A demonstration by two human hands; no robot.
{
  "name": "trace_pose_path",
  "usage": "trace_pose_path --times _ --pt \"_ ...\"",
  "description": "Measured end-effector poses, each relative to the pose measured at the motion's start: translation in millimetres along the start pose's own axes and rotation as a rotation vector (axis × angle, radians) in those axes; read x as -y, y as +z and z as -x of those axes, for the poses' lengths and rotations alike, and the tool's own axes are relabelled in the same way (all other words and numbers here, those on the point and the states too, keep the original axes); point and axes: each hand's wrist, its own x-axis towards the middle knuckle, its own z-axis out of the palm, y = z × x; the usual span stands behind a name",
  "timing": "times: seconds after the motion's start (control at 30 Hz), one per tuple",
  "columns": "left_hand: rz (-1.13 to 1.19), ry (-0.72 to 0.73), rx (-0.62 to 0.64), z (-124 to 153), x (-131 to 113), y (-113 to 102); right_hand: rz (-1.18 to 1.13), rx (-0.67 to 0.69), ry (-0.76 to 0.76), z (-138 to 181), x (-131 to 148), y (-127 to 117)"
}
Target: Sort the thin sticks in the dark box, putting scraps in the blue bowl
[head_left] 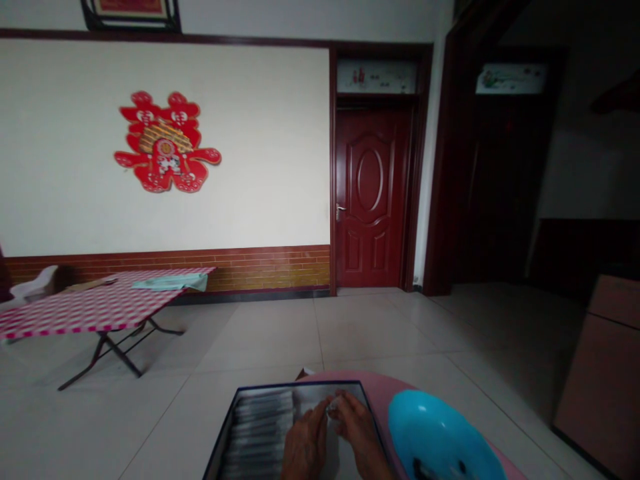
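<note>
My left hand and my right hand meet over a shallow, dark-rimmed box. Fingertips of both are pinched together around a small whitish, shiny thing, too small and too covered by the fingers to name. Inside the box, left of my hands, lies a row of slim dark items in clear wrapping. The box's pale bottom shows between and beyond my hands.
A blue plastic basin with a few small dark pieces stands right of the box on a pink round table. Farther left is a folding table with a checked cloth. A brown cabinet stands at the right, a red door ahead.
</note>
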Motion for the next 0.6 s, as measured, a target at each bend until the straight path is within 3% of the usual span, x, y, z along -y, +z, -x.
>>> trace_pose_path --times 0.6 --pt "-0.067 0.018 0.050 2.8 4.9 0.7 0.035 -0.005 0.005 -0.3 -3.7 -2.6"
